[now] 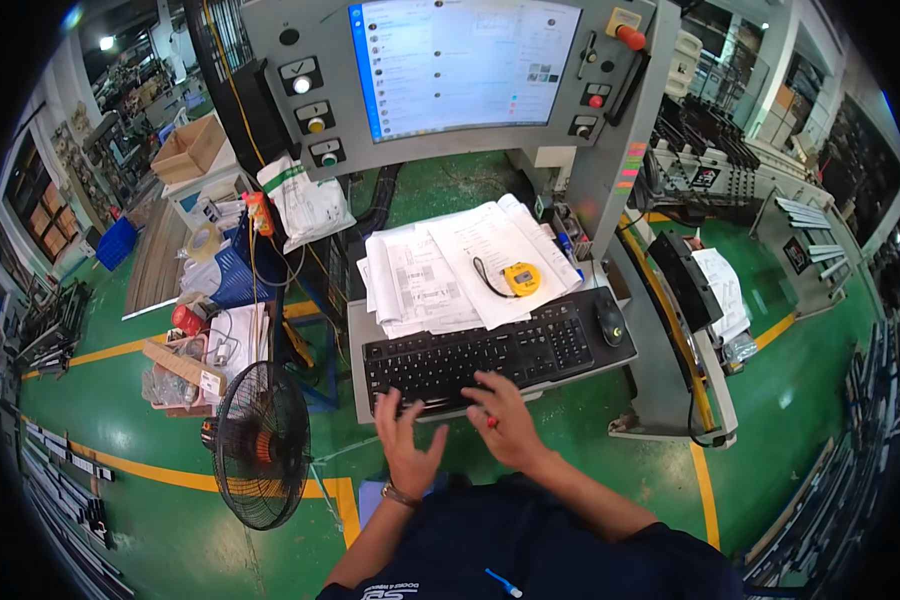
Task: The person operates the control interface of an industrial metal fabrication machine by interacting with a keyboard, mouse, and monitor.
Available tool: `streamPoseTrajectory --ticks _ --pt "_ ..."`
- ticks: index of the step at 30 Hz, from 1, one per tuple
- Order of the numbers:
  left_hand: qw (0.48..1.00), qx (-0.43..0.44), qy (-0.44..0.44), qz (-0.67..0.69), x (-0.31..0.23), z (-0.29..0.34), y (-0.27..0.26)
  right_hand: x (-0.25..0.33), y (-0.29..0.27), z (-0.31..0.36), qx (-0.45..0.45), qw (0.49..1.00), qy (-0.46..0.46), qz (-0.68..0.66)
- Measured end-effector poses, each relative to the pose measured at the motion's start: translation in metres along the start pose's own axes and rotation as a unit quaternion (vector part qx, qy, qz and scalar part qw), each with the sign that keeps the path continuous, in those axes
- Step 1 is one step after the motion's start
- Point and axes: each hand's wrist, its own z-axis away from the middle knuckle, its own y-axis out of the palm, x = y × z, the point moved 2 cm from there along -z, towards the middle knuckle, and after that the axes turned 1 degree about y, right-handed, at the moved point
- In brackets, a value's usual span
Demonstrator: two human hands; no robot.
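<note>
My left hand (408, 445) hovers at the front left edge of a black keyboard (450, 358), its fingers spread and nothing in them. A band circles that wrist. At the keyboard's lower middle, my right hand (510, 425) has its fingers bent and some reaching toward the keys. A small red thing (492, 422) pokes out from between those fingers; the rest of it is hidden. Right of the keys sits a black mouse (608, 316). Behind the keyboard lie stacked printed papers (415, 275), and a yellow tape measure (521, 279) with a black strap rests on them.
A lit monitor (470, 65) stands above, set in a grey panel with buttons. To the left are a black fan (262, 445), a white plastic bag (305, 205) and a cardboard box (190, 150). A grey stand (690, 370) holding papers is at right.
</note>
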Motion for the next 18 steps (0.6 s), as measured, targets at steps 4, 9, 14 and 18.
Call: streamPoseTrajectory --ticks 4,9,14,18 --pt "0.989 0.097 0.052 0.099 -0.017 0.022 0.013 0.016 0.009 0.003 0.055 0.99 -0.04 -0.12" --pt "0.97 0.14 -0.026 0.196 -0.047 0.034 0.037 0.007 -0.008 0.01 0.164 0.966 -0.041 -0.195" --pt "0.969 0.173 -0.083 0.154 -0.066 0.041 0.052 -0.014 -0.065 0.005 0.113 0.971 -0.019 -0.209" --pt "0.956 0.135 -0.175 0.193 -0.055 0.06 0.069 -0.087 -0.122 -0.006 -0.077 0.996 0.011 -0.042"
